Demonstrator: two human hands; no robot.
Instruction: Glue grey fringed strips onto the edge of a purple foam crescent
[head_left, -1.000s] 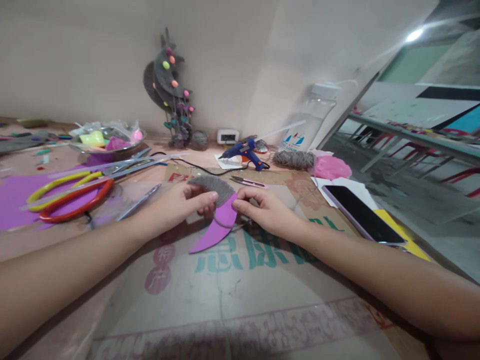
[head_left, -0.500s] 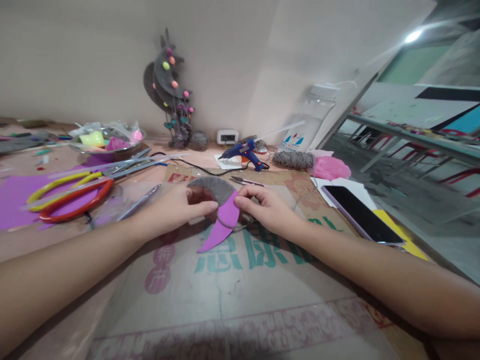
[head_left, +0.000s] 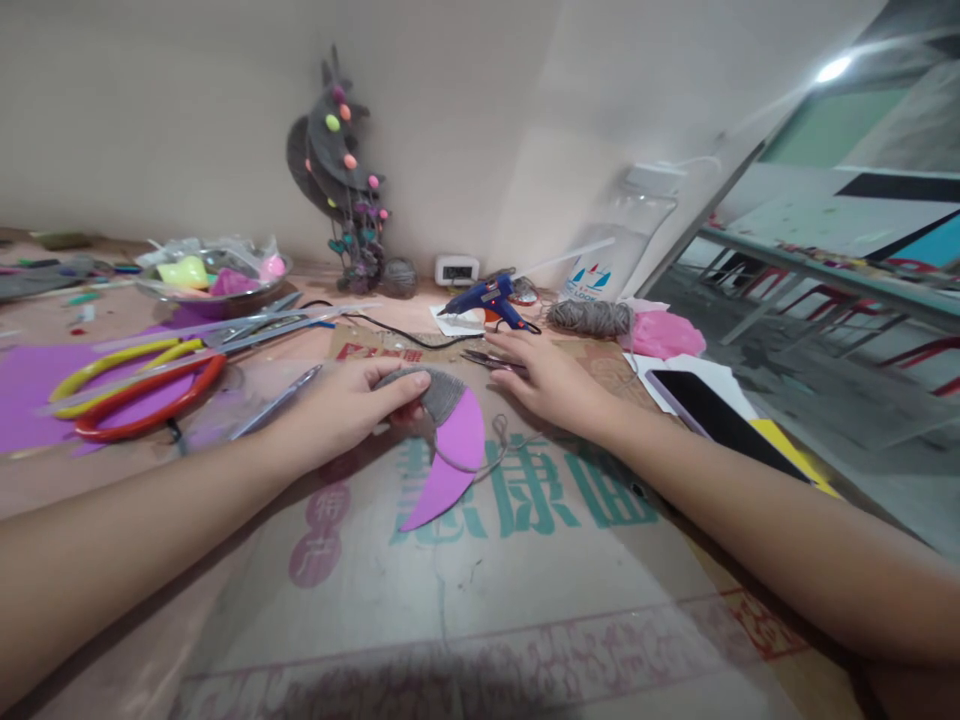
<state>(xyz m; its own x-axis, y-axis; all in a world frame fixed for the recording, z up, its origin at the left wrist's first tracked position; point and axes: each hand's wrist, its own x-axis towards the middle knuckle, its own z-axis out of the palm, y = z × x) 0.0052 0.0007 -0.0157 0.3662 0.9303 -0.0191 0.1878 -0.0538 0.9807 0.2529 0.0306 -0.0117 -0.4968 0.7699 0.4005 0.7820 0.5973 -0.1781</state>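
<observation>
My left hand point(head_left: 352, 400) grips the grey, yarn-wrapped end of a purple foam crescent point(head_left: 453, 455), which lies on the flattened cardboard point(head_left: 480, 600). A loose strand of grey yarn point(head_left: 501, 440) trails off the crescent to the right. My right hand point(head_left: 551, 380) has let go and reaches forward, its fingers stretched over a small pair of snips point(head_left: 491, 362) near the blue glue gun point(head_left: 487, 300).
Red and yellow scissors point(head_left: 142, 385) lie on purple foam at the left, beside a bowl of pompoms point(head_left: 214, 280). A grey moon decoration point(head_left: 337, 170) leans on the wall. Grey yarn skein point(head_left: 589, 318), pink bag point(head_left: 664, 335) and a phone point(head_left: 724, 420) sit at the right.
My right hand released the crescent and moved forward to the snips. The crescent dropped flat onto the cardboard, still held by my left hand.
</observation>
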